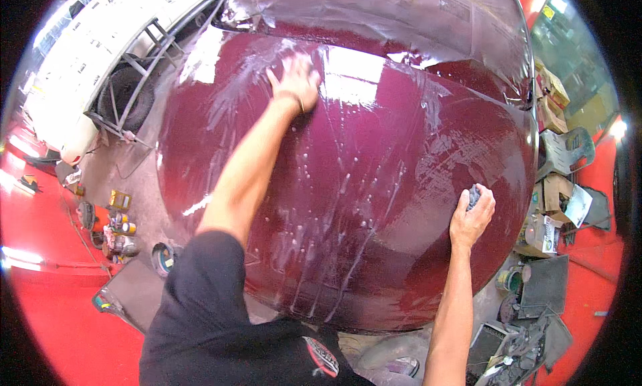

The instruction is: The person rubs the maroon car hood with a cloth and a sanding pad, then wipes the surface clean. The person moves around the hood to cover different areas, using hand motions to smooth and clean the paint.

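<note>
A wet, dark red car bonnet (341,159) fills the middle of the head view, streaked with whitish liquid and drips. Toward its far edge, left of centre, my left hand (296,84) lies flat on the paint with its fingers spread; slight motion blurs it. My right hand (471,220) is lower on the right side, its fingers curled around a small grey pad (474,197) against the surface. Whether that pad is sandpaper, sponge or cloth cannot be made out. Whitish smears surround both hands.
Beyond the bonnet, masking sheet (394,18) covers the windscreen. A white vehicle (73,58), a metal stand (137,72) and a tyre (126,98) are at the left, with several cans (122,229) nearer. Along the right stand a grey chair (564,151), cardboard boxes (556,193) and black panels (543,286).
</note>
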A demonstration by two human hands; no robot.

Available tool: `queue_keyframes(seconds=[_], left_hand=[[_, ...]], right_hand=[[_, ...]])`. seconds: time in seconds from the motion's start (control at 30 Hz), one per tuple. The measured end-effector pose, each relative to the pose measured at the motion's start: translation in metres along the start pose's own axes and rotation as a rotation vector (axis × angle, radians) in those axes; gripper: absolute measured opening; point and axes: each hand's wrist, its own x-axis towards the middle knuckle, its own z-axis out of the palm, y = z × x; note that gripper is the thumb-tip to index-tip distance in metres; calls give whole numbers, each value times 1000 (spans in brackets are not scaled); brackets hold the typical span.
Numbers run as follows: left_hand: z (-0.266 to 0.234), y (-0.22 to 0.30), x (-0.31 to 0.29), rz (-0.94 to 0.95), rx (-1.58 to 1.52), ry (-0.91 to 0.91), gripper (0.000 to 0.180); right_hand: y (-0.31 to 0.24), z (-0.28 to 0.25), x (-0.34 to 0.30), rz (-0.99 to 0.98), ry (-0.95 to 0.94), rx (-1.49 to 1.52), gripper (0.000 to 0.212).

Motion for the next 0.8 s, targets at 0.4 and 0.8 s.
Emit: queue_keyframes(seconds=[0.4, 0.8], left_hand=[[-14, -34, 8, 169, 43, -22, 69], [8, 47, -77, 472, 37, 12, 67]], right_hand=[[-5, 7, -4, 30, 1, 2, 39], [3, -1, -8, 51, 17, -57, 40]])
